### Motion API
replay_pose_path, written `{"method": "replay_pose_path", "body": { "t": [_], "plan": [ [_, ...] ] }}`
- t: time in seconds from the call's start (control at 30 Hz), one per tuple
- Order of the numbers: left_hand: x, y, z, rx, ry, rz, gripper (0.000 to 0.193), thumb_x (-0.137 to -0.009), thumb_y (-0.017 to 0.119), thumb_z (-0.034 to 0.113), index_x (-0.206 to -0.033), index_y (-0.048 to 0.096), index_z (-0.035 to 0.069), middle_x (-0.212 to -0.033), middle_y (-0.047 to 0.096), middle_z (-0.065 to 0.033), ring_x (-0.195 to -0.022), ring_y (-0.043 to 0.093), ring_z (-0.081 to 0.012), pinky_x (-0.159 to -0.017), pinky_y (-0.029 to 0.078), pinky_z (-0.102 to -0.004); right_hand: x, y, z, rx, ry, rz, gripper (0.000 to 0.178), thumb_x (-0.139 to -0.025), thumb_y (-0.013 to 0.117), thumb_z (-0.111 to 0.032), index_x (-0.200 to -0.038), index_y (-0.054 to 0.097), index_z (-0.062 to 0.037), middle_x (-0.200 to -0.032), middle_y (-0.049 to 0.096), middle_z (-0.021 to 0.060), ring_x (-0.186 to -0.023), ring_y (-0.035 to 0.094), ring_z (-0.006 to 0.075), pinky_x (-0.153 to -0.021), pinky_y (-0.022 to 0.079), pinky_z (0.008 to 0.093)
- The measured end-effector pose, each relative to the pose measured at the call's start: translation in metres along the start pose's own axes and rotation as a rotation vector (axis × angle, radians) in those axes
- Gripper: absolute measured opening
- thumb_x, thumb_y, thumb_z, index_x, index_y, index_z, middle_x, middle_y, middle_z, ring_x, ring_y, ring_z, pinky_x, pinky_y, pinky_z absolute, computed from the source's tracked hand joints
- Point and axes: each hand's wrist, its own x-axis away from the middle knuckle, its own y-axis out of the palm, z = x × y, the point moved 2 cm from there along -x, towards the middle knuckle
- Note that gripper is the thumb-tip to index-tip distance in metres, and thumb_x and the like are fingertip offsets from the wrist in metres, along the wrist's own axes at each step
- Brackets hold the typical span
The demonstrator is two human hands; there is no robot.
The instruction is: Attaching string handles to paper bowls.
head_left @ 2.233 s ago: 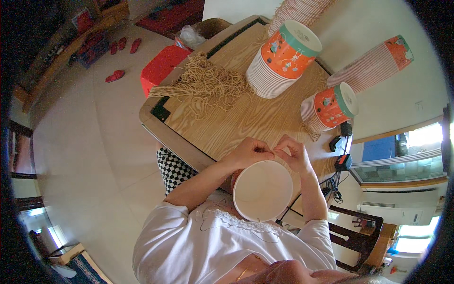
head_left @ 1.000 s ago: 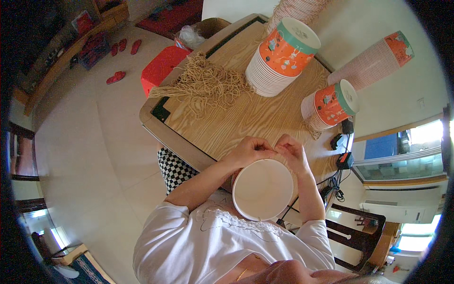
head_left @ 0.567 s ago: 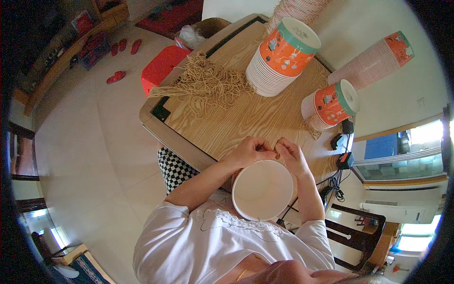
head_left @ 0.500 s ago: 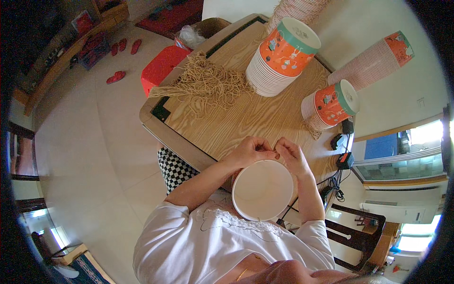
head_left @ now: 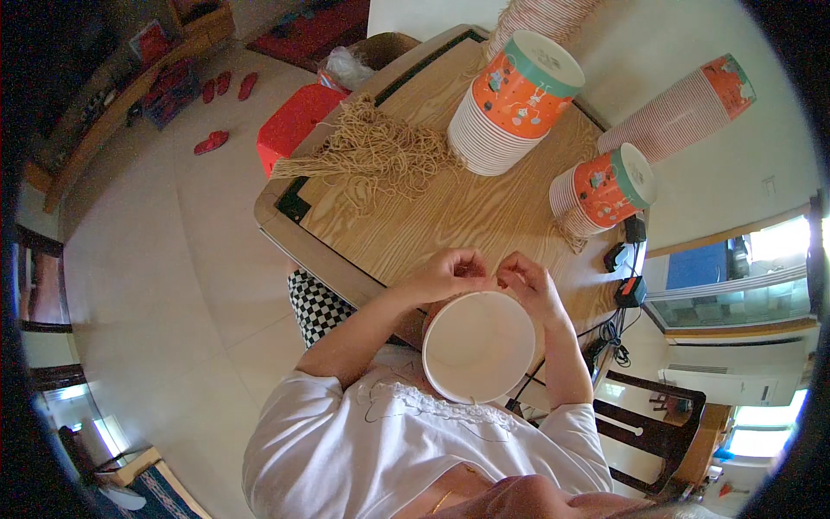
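Paper bowl (head_left: 478, 346) sits tipped toward the person, just below both hands, mouth up so its far rim is easy to reach. Left hand (head_left: 451, 273) and right hand (head_left: 527, 284) pinch closed at that rim, probably on a thin string, too small to tell. Beyond them on the tabletop (head_left: 467, 221) lie a string pile (head_left: 380, 156) and cup stacks (head_left: 506, 104).

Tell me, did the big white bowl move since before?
No. The white paper bowl sits at the same spot against the wooden table edge, both hands at its far rim.
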Motion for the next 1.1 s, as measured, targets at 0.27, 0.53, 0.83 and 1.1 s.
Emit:
{"method": "replay_pose_path", "body": {
  "t": [0.27, 0.53, 0.83, 1.1],
  "plan": [
    [0.004, -0.011, 0.014, -0.196, -0.076, -0.126, 0.023, -0.074, 0.071, 0.023, -0.088, 0.067, 0.004, -0.082, 0.065, -0.0027, -0.076, 0.057, -0.0086, -0.070, 0.045, -0.0240, -0.002, 0.000, 0.005, 0.017, 0.016, 0.020, 0.010, -0.087, 0.053, -0.008, -0.083, 0.055, 0.0000, -0.076, 0.054, 0.0019, -0.073, 0.052, 0.0094, -0.068, 0.044, 0.0238],
    [0.011, -0.022, 0.034, -0.400, 0.114, -0.277, 0.017, -0.073, 0.072, 0.018, -0.079, 0.066, 0.003, -0.068, 0.056, 0.0010, -0.065, 0.051, -0.0069, -0.061, 0.042, -0.0240, 0.001, 0.004, 0.003, -0.015, -0.009, 0.010, 0.009, -0.087, 0.053, -0.008, -0.082, 0.056, 0.0002, -0.075, 0.055, 0.0019, -0.073, 0.053, 0.0092, -0.067, 0.044, 0.0232],
    [0.010, -0.018, 0.027, -0.276, -0.086, -0.173, 0.014, -0.077, 0.067, 0.013, -0.084, 0.063, 0.002, -0.079, 0.063, -0.0012, -0.076, 0.056, -0.0076, -0.065, 0.044, -0.0243, -0.002, 0.007, -0.005, 0.024, 0.029, -0.025, 0.012, -0.085, 0.054, -0.010, -0.084, 0.057, 0.0014, -0.079, 0.056, 0.0048, -0.075, 0.054, 0.0128, -0.068, 0.045, 0.0262],
    [0.014, -0.022, 0.023, -0.258, 0.093, -0.197, 0.010, -0.079, 0.064, 0.010, -0.087, 0.061, 0.006, -0.074, 0.058, 0.0022, -0.069, 0.052, -0.0071, -0.063, 0.043, -0.0231, -0.002, 0.007, -0.004, -0.001, 0.037, -0.033, 0.014, -0.086, 0.054, -0.012, -0.083, 0.056, 0.0015, -0.077, 0.056, 0.0044, -0.073, 0.055, 0.0123, -0.066, 0.045, 0.0261]
  ]
}}
